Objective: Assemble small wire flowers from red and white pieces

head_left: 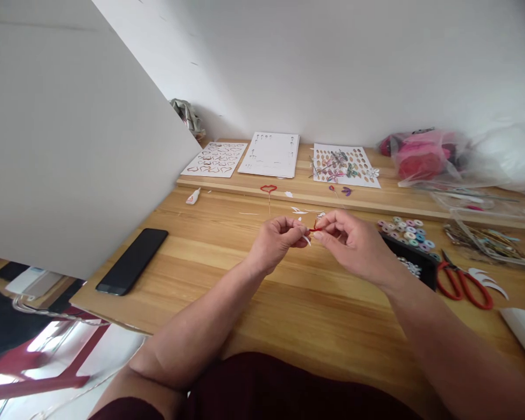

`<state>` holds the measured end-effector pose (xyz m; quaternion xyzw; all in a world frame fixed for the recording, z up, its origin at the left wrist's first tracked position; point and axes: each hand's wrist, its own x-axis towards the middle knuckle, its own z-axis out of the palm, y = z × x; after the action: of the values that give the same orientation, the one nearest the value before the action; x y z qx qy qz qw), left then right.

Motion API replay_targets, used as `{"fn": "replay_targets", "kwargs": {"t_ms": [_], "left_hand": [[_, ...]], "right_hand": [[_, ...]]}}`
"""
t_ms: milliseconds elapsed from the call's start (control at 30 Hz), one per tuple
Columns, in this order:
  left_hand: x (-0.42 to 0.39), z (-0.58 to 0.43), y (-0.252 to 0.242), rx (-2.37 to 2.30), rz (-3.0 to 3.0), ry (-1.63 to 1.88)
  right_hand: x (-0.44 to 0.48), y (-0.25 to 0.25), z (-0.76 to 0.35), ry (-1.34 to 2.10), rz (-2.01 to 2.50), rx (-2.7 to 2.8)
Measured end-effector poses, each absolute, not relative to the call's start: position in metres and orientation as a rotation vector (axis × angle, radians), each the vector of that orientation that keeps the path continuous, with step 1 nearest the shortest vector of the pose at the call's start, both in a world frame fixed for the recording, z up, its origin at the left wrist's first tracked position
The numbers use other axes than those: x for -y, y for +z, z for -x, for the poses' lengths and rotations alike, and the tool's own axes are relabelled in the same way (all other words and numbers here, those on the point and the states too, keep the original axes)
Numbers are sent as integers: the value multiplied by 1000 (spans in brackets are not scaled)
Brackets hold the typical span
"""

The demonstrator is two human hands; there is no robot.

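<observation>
Over the middle of the wooden table (192, 245), my two hands meet nearly fingertip to fingertip. My left hand (280, 239) pinches a small white paper piece (307, 240), whose curved tip sticks out below the fingers. Between thumb and forefinger of my right hand (342, 233) is a thin red strand (315, 229), which spans the small gap to the left fingertips. Just beyond the hands lie white paper scraps (298, 210). A red wire-like shape on a thin stem (268, 188) rests against the raised ledge. How the strand and the paper join is hidden by the fingers.
A black phone (133, 261) and a small glue bottle (193, 196) lie left. Patterned sheets (216, 158) stand along the back ledge. On the right are thread spools (411, 233), a black tray of beads (427, 267), red-handled scissors (462, 283) and plastic bags (446, 157).
</observation>
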<state>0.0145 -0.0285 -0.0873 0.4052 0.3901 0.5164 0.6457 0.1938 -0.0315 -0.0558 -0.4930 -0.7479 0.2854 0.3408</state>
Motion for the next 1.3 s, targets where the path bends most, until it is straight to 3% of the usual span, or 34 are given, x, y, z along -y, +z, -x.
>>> {"fn": "replay_targets", "kwargs": {"t_ms": [200,367,433,633,767,1033,1300], "left_hand": [[25,-9,-88,-804,-837,1222],[26,-9,-88,-749,-813,1238],[25,-9,-87,-764,-797,1255],[22,-10,-88,-839,-804,1273],[21,-9,-90,-929,-902,1248],[24,-2,-86,-1004,-1175,953],[27,2,-81,-803,-1165,758]], "right_hand": [[27,-72,-183,1033,1182,1474],[31,-85,-166,1249,1100,1443],[35,-86,-164,1174,1140,1540],[45,-80,-168,534,1222,1883],[47,-73,-170,344,1210,2001],[43,-53,-187,259,1226,2081],[25,-48,-208,644,1346,1991]]}}
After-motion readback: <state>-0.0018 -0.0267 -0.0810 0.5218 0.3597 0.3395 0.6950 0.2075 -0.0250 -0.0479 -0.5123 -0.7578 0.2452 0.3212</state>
